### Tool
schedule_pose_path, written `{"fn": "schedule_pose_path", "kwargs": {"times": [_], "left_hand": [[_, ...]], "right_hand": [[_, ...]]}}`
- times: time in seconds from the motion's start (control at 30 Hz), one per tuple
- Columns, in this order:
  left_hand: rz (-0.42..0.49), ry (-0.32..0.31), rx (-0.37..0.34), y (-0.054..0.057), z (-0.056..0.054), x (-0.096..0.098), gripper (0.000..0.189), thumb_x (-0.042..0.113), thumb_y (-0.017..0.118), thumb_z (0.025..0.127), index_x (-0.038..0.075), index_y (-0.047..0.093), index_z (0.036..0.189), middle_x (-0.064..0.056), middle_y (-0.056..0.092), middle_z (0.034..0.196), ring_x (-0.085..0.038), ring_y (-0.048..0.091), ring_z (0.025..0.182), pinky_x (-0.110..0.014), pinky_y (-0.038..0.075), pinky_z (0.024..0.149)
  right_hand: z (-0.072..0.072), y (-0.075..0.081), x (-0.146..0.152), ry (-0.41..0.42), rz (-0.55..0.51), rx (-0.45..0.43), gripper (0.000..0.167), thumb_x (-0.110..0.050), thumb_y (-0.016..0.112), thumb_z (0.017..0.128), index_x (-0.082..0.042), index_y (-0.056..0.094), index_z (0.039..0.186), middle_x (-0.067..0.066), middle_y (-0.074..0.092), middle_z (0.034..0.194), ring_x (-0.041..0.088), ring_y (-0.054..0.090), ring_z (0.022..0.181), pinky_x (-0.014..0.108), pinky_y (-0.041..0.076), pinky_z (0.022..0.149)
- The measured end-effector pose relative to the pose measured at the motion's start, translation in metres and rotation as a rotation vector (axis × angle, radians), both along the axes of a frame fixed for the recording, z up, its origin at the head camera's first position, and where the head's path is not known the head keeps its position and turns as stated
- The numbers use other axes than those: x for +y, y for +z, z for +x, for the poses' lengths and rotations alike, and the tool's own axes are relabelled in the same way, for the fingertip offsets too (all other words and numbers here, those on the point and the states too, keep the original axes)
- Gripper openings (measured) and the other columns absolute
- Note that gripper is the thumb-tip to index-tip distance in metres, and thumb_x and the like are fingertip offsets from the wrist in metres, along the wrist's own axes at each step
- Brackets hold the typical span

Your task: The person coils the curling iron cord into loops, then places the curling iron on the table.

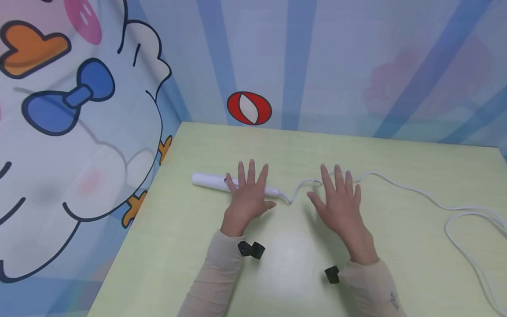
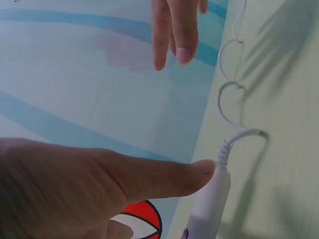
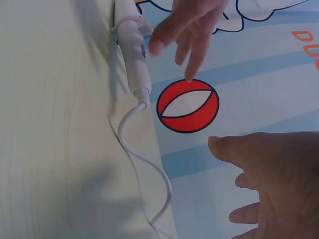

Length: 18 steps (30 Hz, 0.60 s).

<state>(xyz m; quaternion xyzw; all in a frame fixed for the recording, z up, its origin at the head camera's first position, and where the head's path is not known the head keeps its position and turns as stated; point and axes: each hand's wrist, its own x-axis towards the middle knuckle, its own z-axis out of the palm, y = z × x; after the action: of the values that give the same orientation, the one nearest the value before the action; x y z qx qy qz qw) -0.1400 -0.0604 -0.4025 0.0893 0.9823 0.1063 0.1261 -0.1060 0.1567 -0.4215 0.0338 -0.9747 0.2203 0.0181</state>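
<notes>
A slim white wand with a power cord, which looks like a curling iron (image 1: 210, 181), lies across the left middle of the table. Over its cord end hovers my left hand (image 1: 247, 200), fingers spread and straight, hiding part of the handle. In the right wrist view the handle (image 3: 133, 55) shows a small button and a raised lever near a ring. My right hand (image 1: 344, 209) is spread above the white cord (image 1: 416, 190), to the right of the iron. Neither hand grips anything.
The pale yellow-green table (image 1: 289, 273) ends at a blue striped backdrop (image 1: 336, 66). The cord runs right and loops near the table's right side. A cartoon bird (image 1: 119, 185) is printed on the left backdrop, and a red and white ball (image 1: 249, 108) on the back one.
</notes>
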Motion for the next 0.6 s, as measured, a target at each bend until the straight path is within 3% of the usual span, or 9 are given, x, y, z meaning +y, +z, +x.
{"fn": "schedule_pose_path", "kwargs": {"times": [0.33, 0.6], "left_hand": [[0.009, 0.057, -0.074, -0.011, -0.013, -0.023, 0.089, 0.041, 0.07, 0.084, 0.02, 0.019, 0.153, -0.016, 0.002, 0.16, -0.04, -0.012, 0.146, -0.066, -0.006, 0.11], [0.027, 0.117, -0.122, -0.017, -0.026, -0.052, 0.081, 0.029, 0.068, 0.086, 0.017, 0.022, 0.152, -0.019, 0.008, 0.159, -0.042, -0.011, 0.146, -0.065, -0.01, 0.11]], "right_hand": [[-0.014, -0.007, 0.007, 0.042, -0.019, -0.099, 0.071, -0.039, 0.05, 0.097, -0.012, 0.015, 0.153, 0.026, 0.014, 0.156, 0.051, 0.007, 0.142, 0.07, 0.007, 0.107], [-0.024, -0.019, 0.013, 0.082, -0.031, -0.147, 0.063, -0.032, 0.05, 0.097, -0.006, 0.026, 0.15, 0.026, 0.025, 0.152, 0.052, 0.008, 0.141, 0.07, 0.008, 0.107]]}}
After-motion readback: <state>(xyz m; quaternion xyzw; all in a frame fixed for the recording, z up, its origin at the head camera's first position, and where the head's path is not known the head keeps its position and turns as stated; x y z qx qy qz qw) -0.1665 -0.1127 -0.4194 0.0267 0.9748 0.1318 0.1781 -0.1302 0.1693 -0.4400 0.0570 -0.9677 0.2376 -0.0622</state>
